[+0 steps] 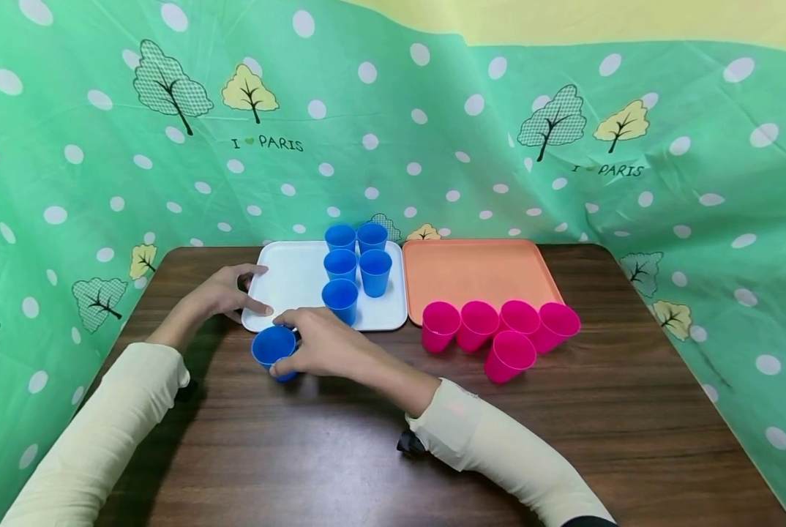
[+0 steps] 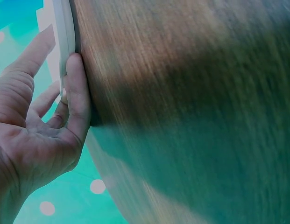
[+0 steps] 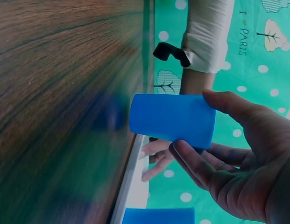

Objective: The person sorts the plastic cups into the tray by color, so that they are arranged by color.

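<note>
My right hand point(image 1: 327, 344) holds a blue cup point(image 1: 271, 342) near its rim, thumb on one side and fingers on the other. The cup is upright, close over the table in front of the white tray's near left corner. At the left end of that white tray point(image 1: 287, 274), my left hand point(image 1: 227, 293) grips the edge. Its thumb lies over the top in the left wrist view, while other fingers point(image 2: 79, 102) are against the side and underneath. Several blue cups point(image 1: 375, 274) stand on the tray's right half, in two columns.
An orange tray point(image 1: 475, 271) lies right beside the white one. Several pink cups point(image 1: 510, 356) stand upright in a cluster along its near edge, on the brown wooden table point(image 1: 340, 454). Behind and at the sides hangs a green dotted cloth point(image 1: 406, 110).
</note>
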Demonstrator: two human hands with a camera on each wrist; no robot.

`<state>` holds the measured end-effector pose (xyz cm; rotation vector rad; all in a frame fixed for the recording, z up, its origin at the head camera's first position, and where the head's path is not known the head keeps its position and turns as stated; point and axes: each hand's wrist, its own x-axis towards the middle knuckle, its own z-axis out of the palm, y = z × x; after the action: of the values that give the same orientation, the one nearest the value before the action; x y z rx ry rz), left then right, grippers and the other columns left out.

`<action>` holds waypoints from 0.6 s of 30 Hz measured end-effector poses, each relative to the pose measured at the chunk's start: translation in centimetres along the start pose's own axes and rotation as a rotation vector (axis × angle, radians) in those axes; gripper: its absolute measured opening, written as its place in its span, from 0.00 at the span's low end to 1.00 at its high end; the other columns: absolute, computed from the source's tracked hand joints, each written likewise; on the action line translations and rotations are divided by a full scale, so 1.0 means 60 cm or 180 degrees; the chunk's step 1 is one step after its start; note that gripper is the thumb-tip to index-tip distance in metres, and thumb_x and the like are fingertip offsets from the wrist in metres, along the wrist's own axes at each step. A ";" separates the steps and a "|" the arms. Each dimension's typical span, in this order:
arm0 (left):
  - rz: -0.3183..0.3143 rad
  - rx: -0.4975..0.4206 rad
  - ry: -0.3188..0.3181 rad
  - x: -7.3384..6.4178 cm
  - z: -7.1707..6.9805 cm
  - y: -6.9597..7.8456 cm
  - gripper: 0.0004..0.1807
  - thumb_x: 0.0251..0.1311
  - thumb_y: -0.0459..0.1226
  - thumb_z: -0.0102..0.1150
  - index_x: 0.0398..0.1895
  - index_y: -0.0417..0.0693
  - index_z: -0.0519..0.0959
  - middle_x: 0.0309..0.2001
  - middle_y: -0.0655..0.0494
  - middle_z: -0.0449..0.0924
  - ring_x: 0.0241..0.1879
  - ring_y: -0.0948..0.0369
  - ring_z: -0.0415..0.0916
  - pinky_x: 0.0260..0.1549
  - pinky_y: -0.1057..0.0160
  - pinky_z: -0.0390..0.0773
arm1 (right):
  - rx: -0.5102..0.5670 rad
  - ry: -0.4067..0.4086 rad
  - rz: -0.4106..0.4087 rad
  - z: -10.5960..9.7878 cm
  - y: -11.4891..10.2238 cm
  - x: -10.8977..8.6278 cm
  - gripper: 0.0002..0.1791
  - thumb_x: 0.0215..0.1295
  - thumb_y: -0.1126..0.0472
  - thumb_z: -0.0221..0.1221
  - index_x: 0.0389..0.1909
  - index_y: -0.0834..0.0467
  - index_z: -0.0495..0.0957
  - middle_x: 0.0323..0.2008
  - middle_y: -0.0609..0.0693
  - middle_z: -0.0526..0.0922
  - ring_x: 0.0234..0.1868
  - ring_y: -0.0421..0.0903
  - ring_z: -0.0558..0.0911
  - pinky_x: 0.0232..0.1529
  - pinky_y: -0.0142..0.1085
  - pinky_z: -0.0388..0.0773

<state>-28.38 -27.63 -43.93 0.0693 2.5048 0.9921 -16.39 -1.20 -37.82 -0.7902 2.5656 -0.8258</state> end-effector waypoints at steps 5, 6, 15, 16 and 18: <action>-0.0020 -0.0003 -0.0020 -0.001 0.000 0.002 0.58 0.60 0.42 0.88 0.90 0.42 0.62 0.62 0.34 0.68 0.47 0.48 0.82 0.38 0.50 0.96 | 0.0069 -0.0024 0.0026 -0.014 0.009 -0.014 0.42 0.66 0.45 0.80 0.78 0.55 0.79 0.70 0.53 0.88 0.70 0.50 0.87 0.69 0.42 0.88; -0.0021 -0.0008 -0.0028 0.000 0.000 0.003 0.58 0.61 0.42 0.87 0.90 0.43 0.62 0.62 0.34 0.68 0.47 0.48 0.82 0.39 0.50 0.96 | 0.0071 -0.0025 0.0034 -0.017 0.011 -0.017 0.42 0.66 0.45 0.80 0.78 0.55 0.79 0.70 0.53 0.88 0.70 0.50 0.87 0.69 0.42 0.88; -0.0033 -0.0082 -0.0067 -0.001 0.000 0.003 0.59 0.61 0.40 0.87 0.90 0.43 0.61 0.65 0.32 0.66 0.49 0.47 0.82 0.39 0.50 0.96 | 0.0232 0.0018 0.0181 -0.053 0.026 -0.044 0.45 0.67 0.47 0.79 0.82 0.54 0.75 0.71 0.55 0.87 0.71 0.54 0.86 0.66 0.48 0.91; -0.0037 -0.0085 -0.0063 -0.001 0.000 0.002 0.59 0.61 0.40 0.87 0.90 0.43 0.61 0.65 0.33 0.66 0.49 0.47 0.81 0.39 0.50 0.96 | 0.0228 0.0027 0.0186 -0.057 0.028 -0.047 0.45 0.67 0.47 0.79 0.82 0.53 0.75 0.71 0.55 0.86 0.72 0.54 0.85 0.66 0.49 0.91; -0.0046 -0.0094 -0.0053 -0.001 -0.001 0.001 0.59 0.60 0.40 0.88 0.90 0.43 0.61 0.65 0.33 0.66 0.50 0.47 0.81 0.39 0.50 0.96 | 0.0206 0.0047 0.0203 -0.064 0.031 -0.053 0.44 0.67 0.48 0.79 0.81 0.53 0.76 0.71 0.54 0.86 0.73 0.54 0.84 0.66 0.50 0.90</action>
<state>-28.34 -27.63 -43.85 0.0502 2.4715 1.0182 -16.40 3.60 -35.51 -0.6821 2.5486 -0.8931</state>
